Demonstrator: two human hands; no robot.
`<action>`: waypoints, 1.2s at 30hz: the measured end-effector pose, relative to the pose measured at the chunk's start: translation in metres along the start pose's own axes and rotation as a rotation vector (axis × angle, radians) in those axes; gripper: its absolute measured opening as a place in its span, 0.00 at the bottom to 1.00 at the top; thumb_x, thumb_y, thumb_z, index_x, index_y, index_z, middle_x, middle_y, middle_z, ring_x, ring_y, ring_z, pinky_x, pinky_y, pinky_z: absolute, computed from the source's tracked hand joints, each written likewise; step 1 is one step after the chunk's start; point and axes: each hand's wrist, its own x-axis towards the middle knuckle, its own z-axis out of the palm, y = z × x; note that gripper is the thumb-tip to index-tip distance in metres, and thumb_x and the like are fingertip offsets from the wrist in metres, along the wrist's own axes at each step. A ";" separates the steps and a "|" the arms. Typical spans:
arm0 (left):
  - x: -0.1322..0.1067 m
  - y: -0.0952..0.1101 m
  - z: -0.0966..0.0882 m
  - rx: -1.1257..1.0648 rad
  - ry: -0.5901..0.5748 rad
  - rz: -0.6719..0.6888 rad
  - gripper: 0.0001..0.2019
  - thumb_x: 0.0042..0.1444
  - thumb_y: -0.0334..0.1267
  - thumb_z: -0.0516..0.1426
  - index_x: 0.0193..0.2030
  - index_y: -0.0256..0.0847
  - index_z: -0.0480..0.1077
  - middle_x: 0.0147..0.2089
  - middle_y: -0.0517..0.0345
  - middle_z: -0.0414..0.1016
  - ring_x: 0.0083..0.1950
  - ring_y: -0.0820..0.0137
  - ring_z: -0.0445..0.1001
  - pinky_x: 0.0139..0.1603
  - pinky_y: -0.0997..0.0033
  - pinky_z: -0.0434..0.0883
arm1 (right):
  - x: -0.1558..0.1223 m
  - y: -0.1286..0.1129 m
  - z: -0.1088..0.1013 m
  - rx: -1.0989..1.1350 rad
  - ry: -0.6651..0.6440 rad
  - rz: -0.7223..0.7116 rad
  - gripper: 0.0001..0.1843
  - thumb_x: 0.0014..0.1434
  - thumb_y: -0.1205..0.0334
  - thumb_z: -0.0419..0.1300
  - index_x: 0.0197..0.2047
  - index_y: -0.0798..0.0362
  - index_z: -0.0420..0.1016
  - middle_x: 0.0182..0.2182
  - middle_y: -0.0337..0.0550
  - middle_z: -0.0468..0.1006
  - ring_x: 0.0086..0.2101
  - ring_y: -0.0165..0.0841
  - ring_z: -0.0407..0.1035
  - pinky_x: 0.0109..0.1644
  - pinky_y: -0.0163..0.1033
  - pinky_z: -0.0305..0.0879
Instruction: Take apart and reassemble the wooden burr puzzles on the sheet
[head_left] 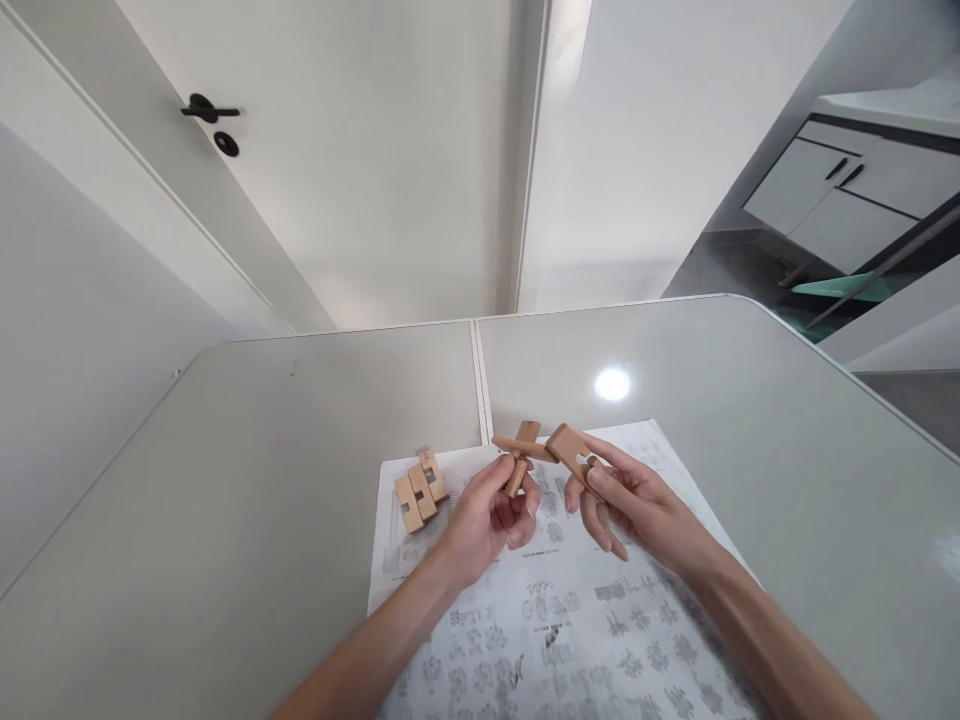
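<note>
My left hand (495,510) pinches two crossed wooden puzzle pieces (527,432) between thumb and fingers, above the printed sheet. One of these pieces points right and appears to meet the notched wooden piece (568,447) in my right hand (630,500); whether they touch or only overlap in view, I cannot tell. My right thumb and fingers are closed on that notched piece, and its lower end is partly hidden by them. Left of my left hand, several notched wooden pieces (418,494) lie side by side on the sheet's upper left corner.
The large paper sheet (517,600) carries rows of small line diagrams and lies on a pale table (300,480). A seam (480,380) runs across the tabletop. Beyond the far edge stands a white door (360,130) with a black handle (210,110). A cabinet (847,190) is at the far right.
</note>
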 end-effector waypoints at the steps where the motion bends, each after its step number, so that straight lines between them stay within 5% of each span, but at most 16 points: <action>1: 0.000 -0.001 -0.001 0.011 -0.022 -0.007 0.17 0.69 0.53 0.58 0.40 0.40 0.68 0.27 0.62 0.72 0.17 0.80 0.57 0.21 0.76 0.57 | 0.000 0.001 -0.001 0.001 -0.018 -0.005 0.31 0.74 0.47 0.60 0.75 0.41 0.62 0.37 0.44 0.80 0.22 0.30 0.70 0.21 0.36 0.65; 20: 0.001 -0.002 -0.001 0.091 -0.183 -0.088 0.19 0.72 0.55 0.56 0.43 0.40 0.68 0.28 0.61 0.72 0.17 0.77 0.62 0.24 0.73 0.61 | 0.001 0.002 0.003 -0.048 -0.047 -0.045 0.27 0.74 0.49 0.61 0.72 0.43 0.67 0.36 0.43 0.82 0.25 0.33 0.78 0.23 0.38 0.74; 28: 0.000 0.003 -0.002 0.066 -0.271 -0.167 0.21 0.72 0.57 0.53 0.35 0.42 0.63 0.23 0.70 0.54 0.16 0.79 0.50 0.19 0.76 0.52 | 0.002 0.001 0.006 -0.087 0.014 -0.042 0.25 0.72 0.47 0.62 0.67 0.46 0.69 0.32 0.40 0.80 0.23 0.33 0.76 0.23 0.37 0.72; 36: 0.000 0.000 -0.002 0.096 -0.307 -0.197 0.21 0.72 0.59 0.53 0.38 0.43 0.62 0.25 0.71 0.50 0.17 0.80 0.49 0.20 0.77 0.51 | 0.005 0.002 0.007 -0.099 0.079 -0.044 0.20 0.71 0.45 0.64 0.58 0.47 0.70 0.27 0.34 0.77 0.20 0.32 0.74 0.22 0.37 0.71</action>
